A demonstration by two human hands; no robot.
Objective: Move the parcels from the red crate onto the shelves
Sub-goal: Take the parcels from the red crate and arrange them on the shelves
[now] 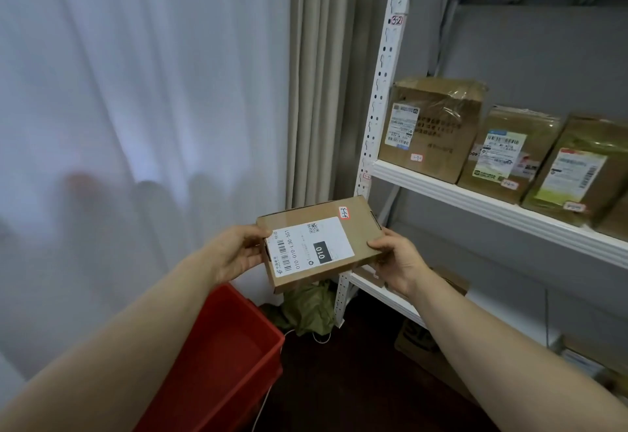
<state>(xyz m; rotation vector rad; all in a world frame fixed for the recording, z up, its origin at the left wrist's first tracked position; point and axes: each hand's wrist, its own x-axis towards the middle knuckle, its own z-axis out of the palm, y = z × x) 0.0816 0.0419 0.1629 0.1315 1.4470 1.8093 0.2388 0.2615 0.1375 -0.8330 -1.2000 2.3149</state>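
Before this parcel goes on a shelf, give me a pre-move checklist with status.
1. Two-hand hold: left hand and right hand grip opposite ends of the parcel: ok.
2. Parcel clear of the red crate: ok.
3. Label faces up, readable: ok.
4. Room on the middle shelf: three shelved boxes fill the visible stretch: not ok.
5. Room on the lower shelf: mostly hidden behind the right hand: cannot tell.

Arms outstretched, left hand [234,254] and right hand [399,263], fingers [380,243] curled around parcel [316,244] ends.
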